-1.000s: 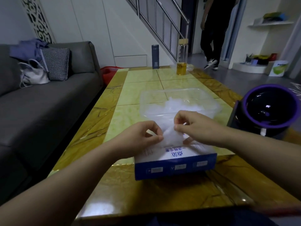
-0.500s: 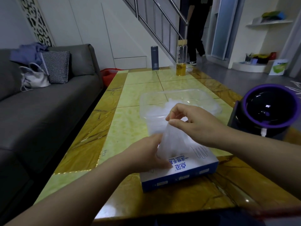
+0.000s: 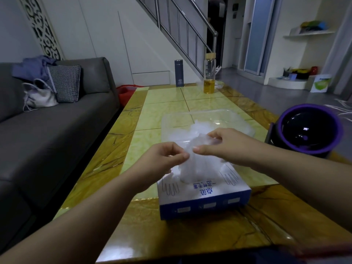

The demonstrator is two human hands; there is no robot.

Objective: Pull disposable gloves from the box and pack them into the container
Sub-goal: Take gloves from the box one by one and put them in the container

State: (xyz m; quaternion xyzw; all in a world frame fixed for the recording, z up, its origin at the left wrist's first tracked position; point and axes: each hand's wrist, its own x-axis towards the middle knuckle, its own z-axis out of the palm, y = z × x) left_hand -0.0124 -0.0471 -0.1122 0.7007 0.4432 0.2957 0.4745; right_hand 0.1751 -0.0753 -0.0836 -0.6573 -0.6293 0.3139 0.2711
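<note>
A blue and white glove box (image 3: 204, 195) lies on the yellow table near me. A thin clear glove (image 3: 192, 164) stands up out of its top slot. My left hand (image 3: 163, 159) pinches the glove's upper left edge. My right hand (image 3: 222, 145) pinches its top from the right side. Just behind the box sits a clear plastic container (image 3: 207, 119) with a pile of crumpled clear gloves (image 3: 202, 130) inside.
A black and purple round device (image 3: 308, 130) stands at the right table edge. A dark flask (image 3: 179, 76) and a glass bottle of yellow liquid (image 3: 209, 77) stand at the far end. A grey sofa (image 3: 47, 126) runs along the left.
My left hand has risen from the box top to pinch the glove beside my right hand. The glove is drawn higher out of the slot. The box has shifted slightly.
</note>
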